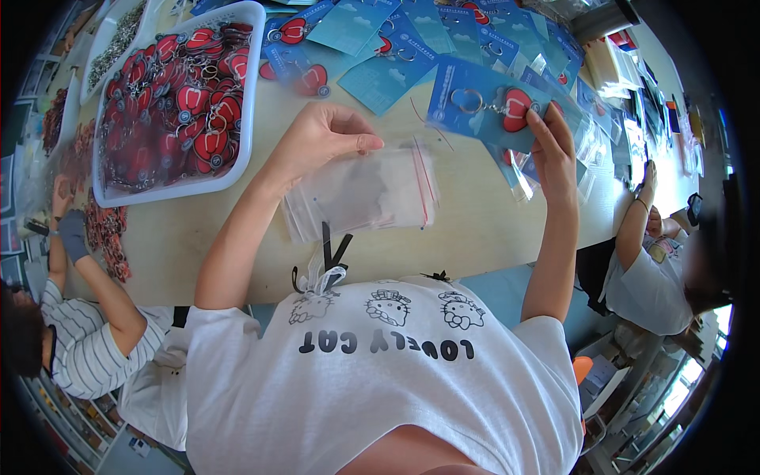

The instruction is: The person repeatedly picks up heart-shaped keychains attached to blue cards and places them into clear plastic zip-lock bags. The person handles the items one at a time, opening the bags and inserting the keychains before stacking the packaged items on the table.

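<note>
In my right hand (552,146) a blue card (467,99) with a red keychain (517,109) on it is pinched at its right end, above the table. The keychain's metal ring and short chain lie along the card. My left hand (328,133) is closed, thumb tip against the curled fingers, at the upper edge of a stack of clear zip bags (360,194). Whether it grips a bag cannot be made out. Red lines run along the bags' right end.
A white bin (252,103) heaped with red keychains stands at the left. Blue cards (380,87) and loose keychains (313,77) spread across the far side of the table (467,229). Clear bags (590,174) lie at the right. Other people sit to the left and right.
</note>
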The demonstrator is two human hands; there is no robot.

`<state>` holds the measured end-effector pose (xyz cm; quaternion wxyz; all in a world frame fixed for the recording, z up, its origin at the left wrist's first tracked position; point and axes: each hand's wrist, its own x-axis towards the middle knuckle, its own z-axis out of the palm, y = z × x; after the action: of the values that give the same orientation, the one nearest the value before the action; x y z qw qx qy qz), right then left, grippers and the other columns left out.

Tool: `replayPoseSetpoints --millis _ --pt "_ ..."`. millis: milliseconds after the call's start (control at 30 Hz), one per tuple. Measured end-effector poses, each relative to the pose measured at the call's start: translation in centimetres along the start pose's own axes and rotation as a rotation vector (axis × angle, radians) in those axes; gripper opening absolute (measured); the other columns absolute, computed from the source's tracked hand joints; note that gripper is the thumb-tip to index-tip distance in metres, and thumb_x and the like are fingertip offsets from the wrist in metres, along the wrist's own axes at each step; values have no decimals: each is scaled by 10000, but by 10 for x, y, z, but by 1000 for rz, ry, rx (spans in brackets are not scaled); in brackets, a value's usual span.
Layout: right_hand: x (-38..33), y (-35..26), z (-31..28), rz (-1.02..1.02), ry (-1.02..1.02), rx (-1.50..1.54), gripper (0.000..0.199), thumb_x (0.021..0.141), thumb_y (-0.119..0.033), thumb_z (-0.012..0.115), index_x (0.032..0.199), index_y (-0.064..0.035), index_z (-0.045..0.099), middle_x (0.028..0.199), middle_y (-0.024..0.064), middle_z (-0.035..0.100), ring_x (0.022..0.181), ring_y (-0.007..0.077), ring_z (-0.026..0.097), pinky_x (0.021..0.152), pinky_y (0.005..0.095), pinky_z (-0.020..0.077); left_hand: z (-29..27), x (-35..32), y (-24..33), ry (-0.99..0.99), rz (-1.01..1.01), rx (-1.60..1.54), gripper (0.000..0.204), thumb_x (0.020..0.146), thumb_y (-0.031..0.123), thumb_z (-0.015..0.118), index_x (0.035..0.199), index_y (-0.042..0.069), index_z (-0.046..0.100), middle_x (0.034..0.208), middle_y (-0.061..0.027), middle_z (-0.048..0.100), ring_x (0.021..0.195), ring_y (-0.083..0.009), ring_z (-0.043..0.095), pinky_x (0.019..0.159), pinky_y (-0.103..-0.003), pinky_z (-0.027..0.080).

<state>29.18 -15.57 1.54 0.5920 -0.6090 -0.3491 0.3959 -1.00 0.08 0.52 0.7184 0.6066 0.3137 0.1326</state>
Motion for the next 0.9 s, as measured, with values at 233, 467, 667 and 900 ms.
replayPoseSetpoints --millis 233,467,667,900 --pt "-4 -21 7 -16 -324 -305 269 927 -198 625 1084 18 594 904 18 620 820 68 535 684 206 413 4 2 -1 -114 17 -44 147 787 111 761 823 -1 671 751 -47 672 699 -90 627 649 -221 486" --pt "0 -27 13 72 -552 -346 181 898 -110 649 992 40 611 897 30 642 825 55 557 719 230 457 20 12 -1 -192 110 44 208 794 110 760 897 -13 627 753 -44 679 697 -61 614 630 -214 460" --pt "-4 -12 62 184 -454 -270 281 821 -146 746 983 42 614 891 23 654 826 72 595 712 233 472 28 17 5 -182 119 88 241 785 112 768 925 -18 621 776 -54 701 672 -44 601 625 -205 452" --pt "-18 -12 48 115 -238 -177 161 778 -125 774 843 -9 683 803 8 657 733 57 588 669 190 449 23 14 6 -122 98 56 215 790 90 760 933 5 624 812 -62 707 725 -47 612 661 -197 462"
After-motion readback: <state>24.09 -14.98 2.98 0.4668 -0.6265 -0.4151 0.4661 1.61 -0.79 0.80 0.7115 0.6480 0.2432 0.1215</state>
